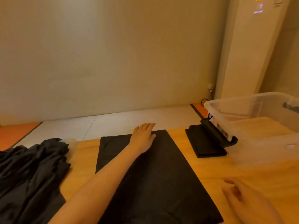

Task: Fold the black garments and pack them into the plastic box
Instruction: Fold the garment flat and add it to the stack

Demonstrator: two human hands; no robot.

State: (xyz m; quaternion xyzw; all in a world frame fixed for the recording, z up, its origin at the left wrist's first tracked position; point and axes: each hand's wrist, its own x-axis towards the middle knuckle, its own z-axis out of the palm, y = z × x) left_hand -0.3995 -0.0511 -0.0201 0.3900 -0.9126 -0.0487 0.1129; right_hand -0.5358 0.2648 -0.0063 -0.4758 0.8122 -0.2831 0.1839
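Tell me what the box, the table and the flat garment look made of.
Table: wood or wood-look laminate, smooth; warm tone, faint grain. Box: translucent plastic, slightly glossy; the wood tone shows through its walls. Garment: thin black fabric, matte; it lies flat with soft creases, weave too blurred to tell.

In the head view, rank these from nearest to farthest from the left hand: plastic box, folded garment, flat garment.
1. flat garment, under the left hand.
2. folded garment, to the right.
3. plastic box, farther right.
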